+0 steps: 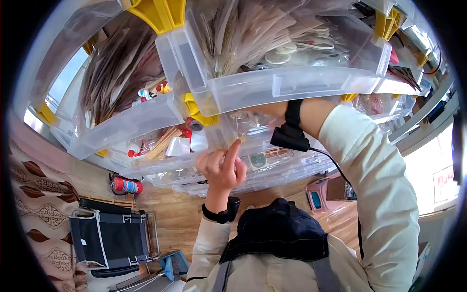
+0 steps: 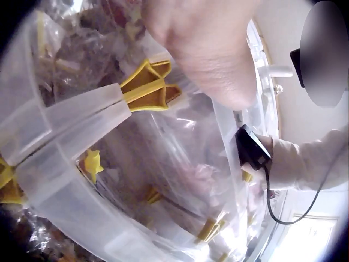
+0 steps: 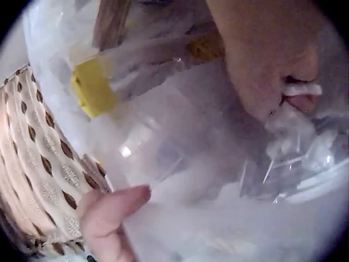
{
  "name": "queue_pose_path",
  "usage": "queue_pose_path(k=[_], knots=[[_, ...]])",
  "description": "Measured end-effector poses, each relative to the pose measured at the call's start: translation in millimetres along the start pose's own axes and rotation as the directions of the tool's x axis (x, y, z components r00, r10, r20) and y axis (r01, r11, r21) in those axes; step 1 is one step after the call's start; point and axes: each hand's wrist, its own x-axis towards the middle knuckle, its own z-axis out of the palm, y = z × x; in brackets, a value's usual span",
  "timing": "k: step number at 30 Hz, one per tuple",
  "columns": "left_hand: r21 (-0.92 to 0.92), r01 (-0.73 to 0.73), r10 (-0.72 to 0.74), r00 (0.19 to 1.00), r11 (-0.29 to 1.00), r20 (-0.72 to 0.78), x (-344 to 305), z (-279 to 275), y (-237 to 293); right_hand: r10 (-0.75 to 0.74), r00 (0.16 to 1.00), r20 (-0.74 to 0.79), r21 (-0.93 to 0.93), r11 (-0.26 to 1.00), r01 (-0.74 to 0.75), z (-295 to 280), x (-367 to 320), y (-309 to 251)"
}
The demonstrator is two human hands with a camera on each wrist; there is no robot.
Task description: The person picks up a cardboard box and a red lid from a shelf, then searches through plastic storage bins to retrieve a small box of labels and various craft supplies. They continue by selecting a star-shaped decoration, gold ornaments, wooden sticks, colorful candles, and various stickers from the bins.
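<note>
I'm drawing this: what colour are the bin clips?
The clips are yellow, clearest in the head view.

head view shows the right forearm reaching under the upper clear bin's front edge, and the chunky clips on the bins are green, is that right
Not quite: the clips are yellow, not green, as the head view shows. The right forearm does reach under the front edge of the upper clear bin.

Storage bins [image 1: 301,83] look smooth, translucent plastic; the clear bag [image 3: 292,131] glossy, crinkled film; the sleeve [image 1: 377,165] cloth.
</note>
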Motion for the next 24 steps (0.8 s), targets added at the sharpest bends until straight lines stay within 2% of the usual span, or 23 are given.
queue_pose_path(k=[3,6,8,10,12,14,16,18,19,21,24], knots=[[-0.028,-0.007,0.008,0.999,1.000,0.041,-0.5,-2.0,-2.6,0.091,0.993,-0.069,0.131,0.988,-0.081,-5.5,-5.4,6.7],[0.016,-0.017,0.017,1.000,1.000,0.009,-1.3,-1.3,-2.4,0.271,0.958,-0.090,0.405,0.889,-0.214,-13.5,-16.0,15.2],[0.029,-0.024,0.024,1.000,0.999,0.009,-0.6,-2.2,-2.7,0.383,0.924,-0.001,0.640,0.710,-0.294,-13.3,-17.5,21.3],[0.037,-0.028,0.028,1.000,0.999,0.008,-2.2,-2.2,-2.7,0.441,0.888,0.133,0.814,0.462,-0.351,-7.6,-17.5,25.0],[-0.078,0.034,-0.018,0.981,0.996,0.195,-8.1,-1.2,-7.9,0.441,0.869,0.224,0.869,0.313,-0.383,-5.0,-21.3,24.5],[-0.067,0.022,-0.008,0.977,0.997,0.213,-12.1,-0.4,-9.9,0.381,0.904,0.195,0.908,0.277,-0.313,-5.9,-34.4,21.2],[-0.064,0.009,0.006,0.973,0.998,0.231,-9.7,-0.4,-9.2,0.290,0.956,0.052,0.944,0.299,-0.141,-17.0,-64.1,10.3],[0.059,-0.070,0.063,0.992,0.996,0.108,-2.0,-2.6,-5.2,0.328,0.944,0.030,1.000,-0.007,-0.030,-22.2,-89.5,2.9],[0.053,-0.076,0.074,0.996,0.996,0.046,-0.2,-1.2,-3.4,0.345,0.938,0.026,1.000,-0.010,-0.024,-27.4,-100.3,2.5],[0.041,-0.076,0.074,0.996,0.996,0.051,-1.1,-0.4,-3.7,0.302,0.939,0.163,0.973,-0.206,-0.103,-35.9,-121.0,5.4],[0.013,-0.066,0.065,0.997,0.998,0.040,-1.9,-1.0,-2.6,0.337,0.939,0.064,0.983,-0.182,-0.002,-30.1,-147.6,13.1]])
